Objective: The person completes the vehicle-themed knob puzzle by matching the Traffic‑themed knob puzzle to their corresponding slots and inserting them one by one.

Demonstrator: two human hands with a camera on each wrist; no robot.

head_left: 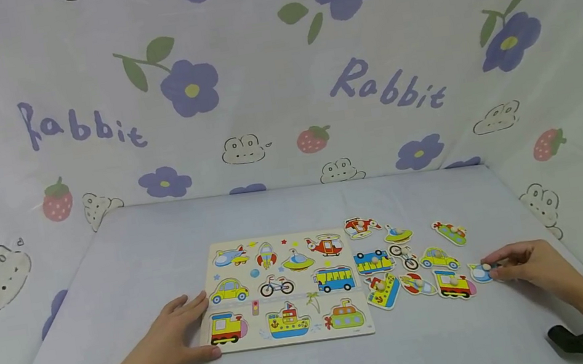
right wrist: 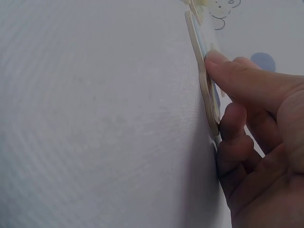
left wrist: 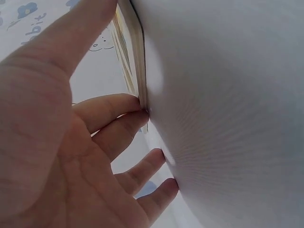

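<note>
A wooden vehicle puzzle board point(head_left: 302, 281) lies flat on the table, printed with a plane, rocket, bus and other vehicles. My left hand point(head_left: 171, 342) rests against its left side, thumb at the near corner and fingers extended along the edge. From the left wrist, fingertips press on the board's edge point(left wrist: 138, 61). Over on the right, my right hand point(head_left: 533, 266) pinches the knob of a blue-and-white airplane puzzle piece point(head_left: 478, 273). The right wrist view shows this piece point(right wrist: 202, 71) edge-on, close over the tabletop, with thumb and index finger on its upper face.
Several knobbed pieces lie between board and right hand: a train point(head_left: 454, 286), car point(head_left: 435, 258), submarine point(head_left: 448, 232), rocket point(head_left: 415, 284), ship point(head_left: 384, 294), bus point(head_left: 370, 263), bicycle point(head_left: 403, 256), flying saucer point(head_left: 398, 235) and helicopter point(head_left: 355, 230). Patterned cloth point(head_left: 268, 98) stands behind the table.
</note>
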